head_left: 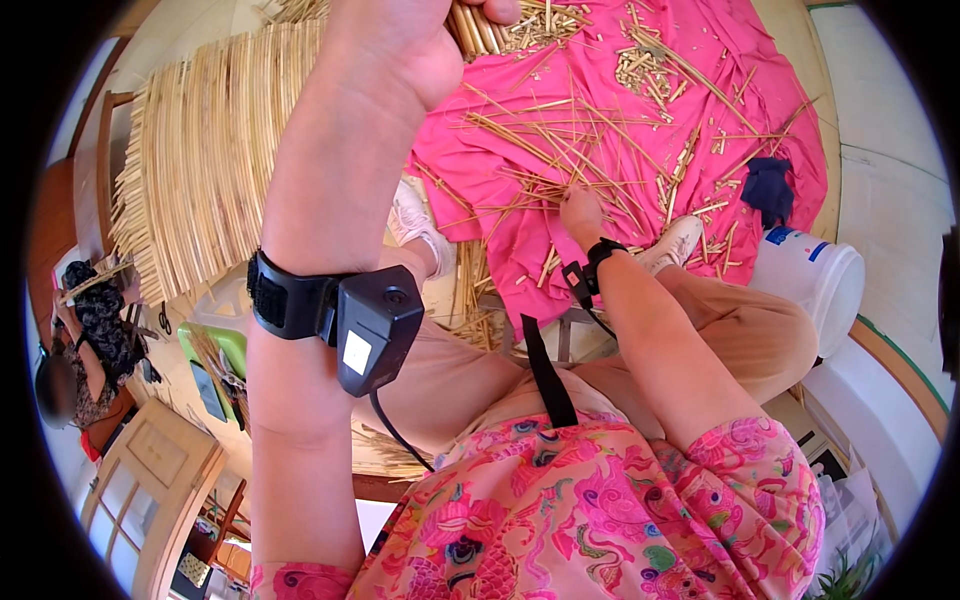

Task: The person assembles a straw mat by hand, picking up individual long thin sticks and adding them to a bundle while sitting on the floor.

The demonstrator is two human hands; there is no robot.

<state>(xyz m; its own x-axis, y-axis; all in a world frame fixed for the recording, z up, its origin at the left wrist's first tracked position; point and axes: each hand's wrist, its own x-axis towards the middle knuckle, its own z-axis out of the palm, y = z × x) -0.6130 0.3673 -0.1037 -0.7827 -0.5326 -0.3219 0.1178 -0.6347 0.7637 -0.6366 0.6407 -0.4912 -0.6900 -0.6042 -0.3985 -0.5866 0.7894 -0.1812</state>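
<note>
My left hand (430, 45) is raised high at the top edge and partly cut off. Its fingers curl round a bundle of golden straw stalks (476, 28). Lower down, over a bright pink cloth (470, 110), my right hand (580, 210) is closed at the near side of a loose heap of thin stalks (560, 145). It seems to pinch some of them, though its fingertips are mostly hidden. Short cut pieces (650, 75) lie scattered farther back on the cloth. Both wrists wear black strapped devices.
A large mat of straw stalks (210, 140) lies at the left. A green tray (215, 350) with tools sits below it. At the right are a white bucket (810, 285) and a dark blue cloth (768, 190). Another person (85, 330) works at far left.
</note>
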